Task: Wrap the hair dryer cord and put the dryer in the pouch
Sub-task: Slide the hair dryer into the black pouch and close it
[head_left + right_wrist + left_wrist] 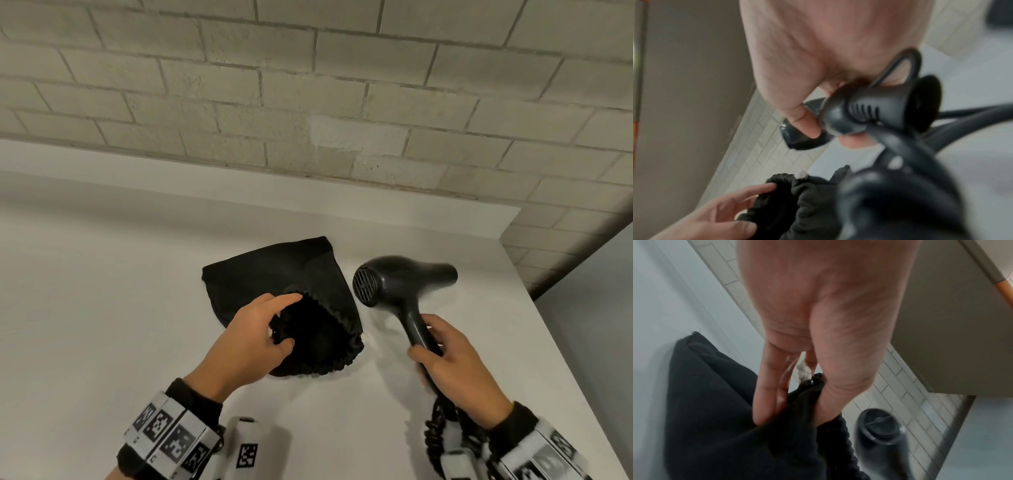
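The right hand [448,363] has its grip clamped round the handle of the black plastic pistol-shaped hair dryer [397,284], thumb and fingers curled about the lower handle. The left hand [253,339] has its grip pinched on the gathered rim of the black fabric drawstring pouch [274,274], thumb inside the mouth and fingers over the outside, holding it apart.

Taking the pouch as the landmark: the pale grey surface [102,308] carries it, with the cream brick-pattern wall [308,85] behind it. The dryer is held in the air just beside the pouch on its right, not touching it, rear grille towards the camera and nozzle pointing away to the right. The black coiled cord [440,435] hangs bunched below the right wrist, nearer the person than the pouch; whether it is fully wrapped cannot be told. A small white cord end [361,337] shows at the pouch rim on the dryer's side.

The step in hand looks like insertion: the mouth is held open and the dryer is being brought across. The next move calls for turning the dryer so 1 end leads into the mouth, and for feeding the loose cord in with it, while the left hand keeps the rim spread.

The left wrist view alone shows the pinch closely, fabric trapped between thumb and fingers, with white string [803,370] at the seam. The right wrist view alone shows the handle's slotted base [865,110] and cord loops behind it, though blurred. Only the head view shows both hands and the pouch whole.
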Tool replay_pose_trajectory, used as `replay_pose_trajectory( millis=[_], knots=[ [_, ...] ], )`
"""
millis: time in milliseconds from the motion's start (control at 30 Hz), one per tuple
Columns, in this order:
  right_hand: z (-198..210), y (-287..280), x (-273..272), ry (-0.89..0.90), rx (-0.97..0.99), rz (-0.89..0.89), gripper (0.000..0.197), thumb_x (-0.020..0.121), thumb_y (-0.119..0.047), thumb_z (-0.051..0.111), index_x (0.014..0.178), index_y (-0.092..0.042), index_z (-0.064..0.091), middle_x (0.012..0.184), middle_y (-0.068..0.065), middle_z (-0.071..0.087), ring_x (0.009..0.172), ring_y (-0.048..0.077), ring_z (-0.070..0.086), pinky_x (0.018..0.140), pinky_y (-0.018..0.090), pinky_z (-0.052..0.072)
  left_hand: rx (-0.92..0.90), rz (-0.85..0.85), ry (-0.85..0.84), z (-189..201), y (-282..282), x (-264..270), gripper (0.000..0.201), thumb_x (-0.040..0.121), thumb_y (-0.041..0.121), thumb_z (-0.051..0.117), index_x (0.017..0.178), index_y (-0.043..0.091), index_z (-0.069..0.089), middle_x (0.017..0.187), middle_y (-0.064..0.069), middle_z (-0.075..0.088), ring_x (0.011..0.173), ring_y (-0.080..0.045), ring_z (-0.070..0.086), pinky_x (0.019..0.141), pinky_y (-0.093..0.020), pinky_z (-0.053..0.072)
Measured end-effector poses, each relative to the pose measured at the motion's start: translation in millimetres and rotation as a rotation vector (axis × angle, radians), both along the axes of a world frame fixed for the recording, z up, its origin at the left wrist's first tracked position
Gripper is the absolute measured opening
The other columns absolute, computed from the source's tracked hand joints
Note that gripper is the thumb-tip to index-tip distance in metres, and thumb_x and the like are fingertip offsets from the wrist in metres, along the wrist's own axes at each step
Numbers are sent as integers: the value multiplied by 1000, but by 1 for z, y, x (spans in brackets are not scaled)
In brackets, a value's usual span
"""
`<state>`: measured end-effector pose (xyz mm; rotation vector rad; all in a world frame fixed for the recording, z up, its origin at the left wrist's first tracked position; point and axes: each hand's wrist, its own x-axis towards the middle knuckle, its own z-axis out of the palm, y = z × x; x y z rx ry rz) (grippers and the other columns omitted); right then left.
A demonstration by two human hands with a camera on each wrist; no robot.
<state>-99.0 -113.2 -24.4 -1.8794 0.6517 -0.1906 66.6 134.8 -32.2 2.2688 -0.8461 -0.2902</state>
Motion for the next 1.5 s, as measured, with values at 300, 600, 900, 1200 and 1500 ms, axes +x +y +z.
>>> replay_pose_trajectory(
  millis=[300, 600, 900, 1200, 1500],
  knots=[
    [35, 20, -40, -111, 71, 553, 29, 94, -24, 64, 122, -32, 62, 97, -5, 69, 79, 11, 65, 72, 33, 55, -34, -92, -13, 0, -14, 18, 70, 81, 25, 80, 141, 41, 46, 110, 16, 56, 98, -10, 59, 78, -20, 53],
    [11, 37, -31, 126, 138, 801, 33, 93, -48, 59, 124, -35, 59, 107, 12, 65, 87, 36, 61, 79, 50, 50, -68, -184, -68, 9, -6, 11, 78, 86, 7, 73, 146, 43, 39, 120, 20, 51, 103, -4, 55, 78, -15, 52],
    [-2, 37, -3, 152, 78, 528, 21, 97, -36, 57, 108, -17, 58, 62, -7, 47, 46, 3, 47, 51, 23, 44, -2, -179, -278, 6, 4, -11, 69, 82, -1, 73, 141, 30, 52, 126, 11, 57, 86, -6, 57, 77, -7, 42],
    [-12, 48, 16, 132, -108, 454, 20, 95, -44, 58, 95, -24, 59, 63, -9, 48, 53, 4, 44, 53, 20, 38, 59, -3, -440, 6, 12, -25, 66, 64, -5, 86, 123, 18, 67, 112, 0, 67, 73, -18, 68, 62, -24, 59],
    [-31, 69, 54, 135, 52, 259, 38, 91, -27, 66, 120, -18, 44, 103, -6, 62, 81, 2, 58, 67, 14, 46, -30, -93, -292, -7, -6, -50, 63, 76, 5, 80, 130, 31, 61, 102, 13, 57, 68, -4, 56, 58, -13, 49]
  ],
)
